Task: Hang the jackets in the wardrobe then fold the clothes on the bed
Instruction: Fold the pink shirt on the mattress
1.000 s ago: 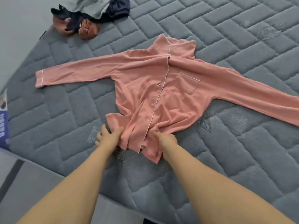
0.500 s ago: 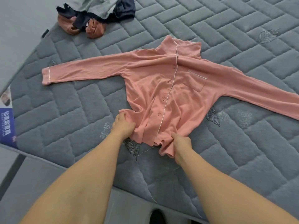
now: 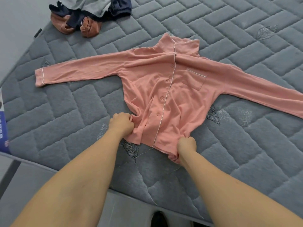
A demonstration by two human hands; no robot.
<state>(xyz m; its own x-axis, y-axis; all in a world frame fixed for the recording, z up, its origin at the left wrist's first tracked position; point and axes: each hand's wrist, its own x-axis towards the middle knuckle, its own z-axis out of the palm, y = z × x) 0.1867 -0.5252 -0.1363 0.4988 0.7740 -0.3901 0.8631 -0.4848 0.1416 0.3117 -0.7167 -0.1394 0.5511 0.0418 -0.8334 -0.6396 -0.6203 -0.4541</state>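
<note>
Left hand: fingers curled, pinching the shirt at its lower left hem. Shirt: front up on the bed, sleeves spread. Right hand: fingers curled around the bunched lower right hem.

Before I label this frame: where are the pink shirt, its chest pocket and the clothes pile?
pink shirt (image 3: 147,89), head view, left chest.
chest pocket (image 3: 195,79), head view, middle.
clothes pile (image 3: 91,7), head view, grey top garment.
</note>
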